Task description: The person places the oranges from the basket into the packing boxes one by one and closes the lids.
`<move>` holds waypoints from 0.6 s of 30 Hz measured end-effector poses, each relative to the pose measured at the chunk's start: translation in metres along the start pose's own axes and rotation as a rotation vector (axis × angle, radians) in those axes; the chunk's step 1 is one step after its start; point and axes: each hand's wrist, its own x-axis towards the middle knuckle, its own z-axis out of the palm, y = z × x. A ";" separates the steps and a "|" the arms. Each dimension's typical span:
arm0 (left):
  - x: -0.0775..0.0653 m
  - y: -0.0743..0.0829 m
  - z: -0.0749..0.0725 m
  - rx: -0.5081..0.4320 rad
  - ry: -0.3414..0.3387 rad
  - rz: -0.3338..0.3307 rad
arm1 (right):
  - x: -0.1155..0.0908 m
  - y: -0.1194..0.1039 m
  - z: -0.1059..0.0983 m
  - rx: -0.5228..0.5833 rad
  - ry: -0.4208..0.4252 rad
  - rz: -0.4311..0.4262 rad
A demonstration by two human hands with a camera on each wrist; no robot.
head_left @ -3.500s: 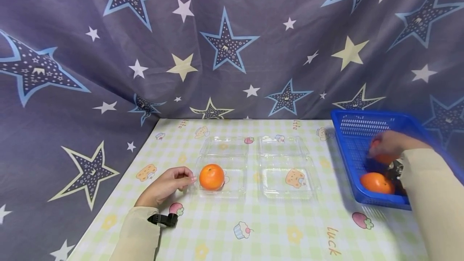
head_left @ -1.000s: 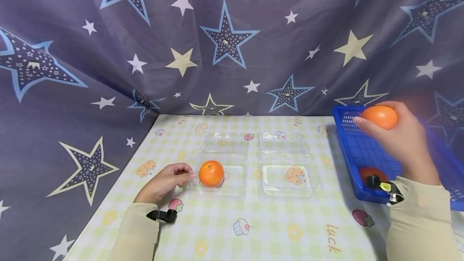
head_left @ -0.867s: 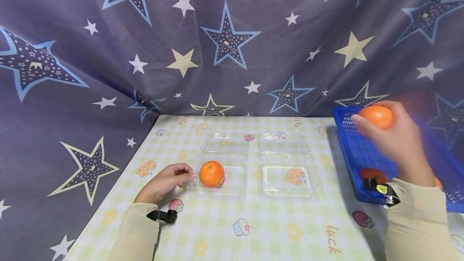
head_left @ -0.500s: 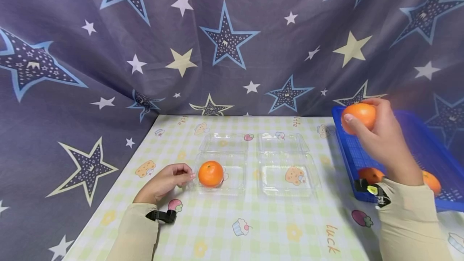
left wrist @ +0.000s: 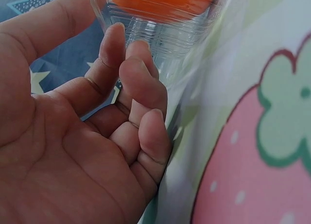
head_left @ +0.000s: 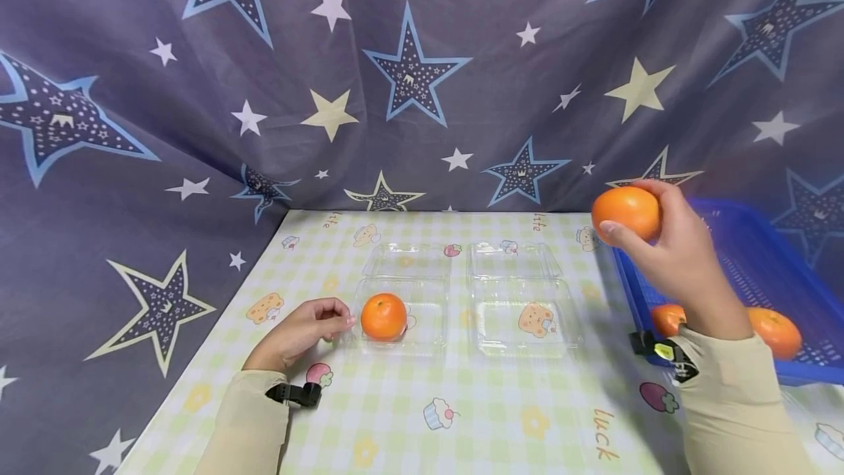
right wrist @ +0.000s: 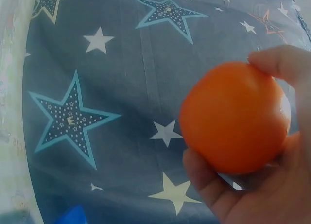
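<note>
My right hand [head_left: 682, 255] grips an orange [head_left: 626, 215] between thumb and fingers, above the table beside the blue basket. In the right wrist view that orange [right wrist: 235, 118] shows smooth, thumb and fingers around its side. My left hand [head_left: 300, 332] pinches the left edge of a clear plastic container [head_left: 431, 328], its lid folded back. Its curled fingers [left wrist: 154, 129] show at the container's edge in the left wrist view. Inside this container sits another orange [head_left: 384, 317]. To its right lies a second open clear container [head_left: 491, 325], with nothing in it.
A blue plastic basket [head_left: 745, 226] stands at the table's right, partly hidden by the right arm. At least two oranges [head_left: 774, 332] lie in it. A checked cloth [head_left: 501, 416] covers the table, and a star-patterned curtain [head_left: 461, 42] hangs behind.
My right hand has lifted an orange out of the blue basket and carried it leftward past the basket's edge. My left hand and both containers have stayed in place.
</note>
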 end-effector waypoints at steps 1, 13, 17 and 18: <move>0.000 0.000 0.000 -0.002 -0.002 0.002 | 0.000 -0.001 0.001 0.001 -0.009 0.000; -0.001 0.003 0.000 -0.002 -0.005 -0.010 | -0.007 -0.020 0.021 0.005 -0.013 -0.078; -0.002 0.002 0.000 0.004 -0.004 -0.012 | -0.009 -0.026 0.031 0.008 -0.016 -0.126; -0.002 0.002 0.000 0.004 -0.005 -0.010 | -0.010 -0.027 0.033 0.007 -0.015 -0.142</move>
